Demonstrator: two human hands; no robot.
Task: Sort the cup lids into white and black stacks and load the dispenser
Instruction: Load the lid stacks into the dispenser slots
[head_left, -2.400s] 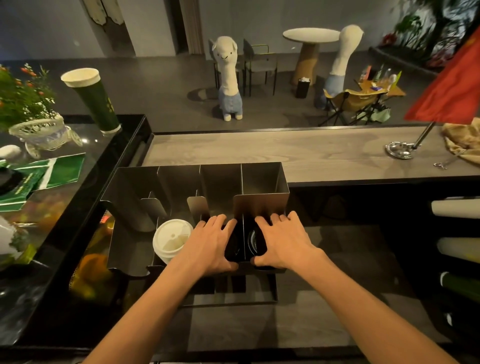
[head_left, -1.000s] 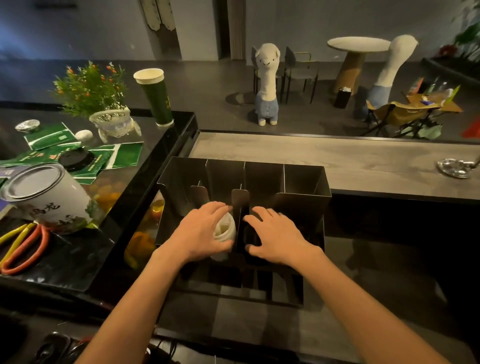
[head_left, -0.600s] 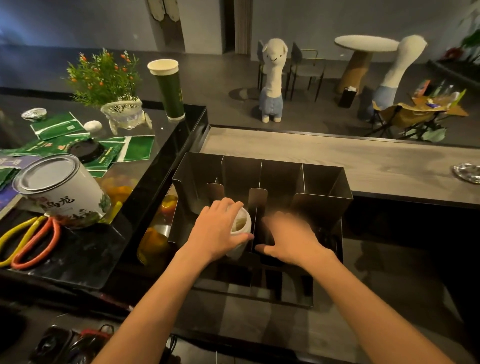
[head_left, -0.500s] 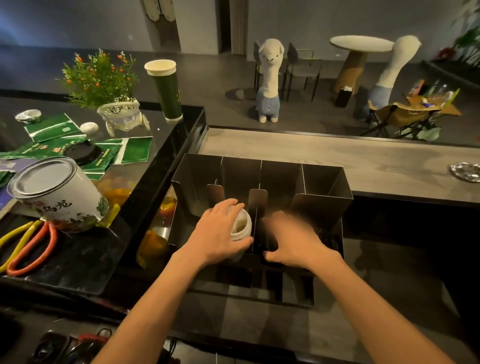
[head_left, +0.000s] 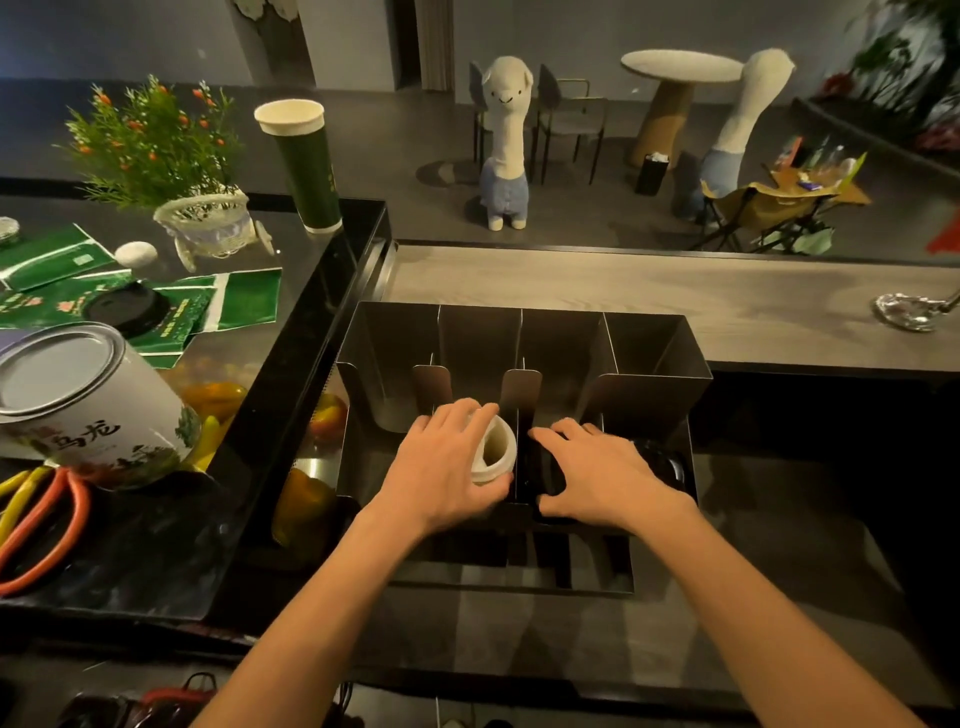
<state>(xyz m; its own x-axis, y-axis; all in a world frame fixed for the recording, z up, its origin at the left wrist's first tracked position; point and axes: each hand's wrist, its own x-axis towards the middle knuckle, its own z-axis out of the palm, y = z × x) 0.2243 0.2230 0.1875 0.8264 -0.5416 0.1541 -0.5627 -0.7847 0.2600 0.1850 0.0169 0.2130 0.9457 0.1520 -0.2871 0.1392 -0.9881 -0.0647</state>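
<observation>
The left hand reaches in palm down, its fingers curled over the top of a stack of white lids and its thumb hooked under the near side, so it is clamped on that stack. The stack lies on its side in the second slot from the left of the metal dispenser, its open end turned to the right and just beside the middle divider.

The right hand lies over the black lids on the other side of that divider, fingers spread and bent across them and thumb tucked under the near edge, gripping them. Both forearms come in from the bottom edge and the two hands are close together, with only the divider between them.

The leftmost slot stands open beside the left hand, and the dispenser's back walls rise well behind both hands. A wooden desk runs along behind it; a glossy black desk borders it on the left, carrying a tin, green packets and one loose black lid.

The black stack is dark against the dark metal and mostly covered, so its count and the slot its right end sits in cannot be told. The white stack's left part is hidden under the hand
</observation>
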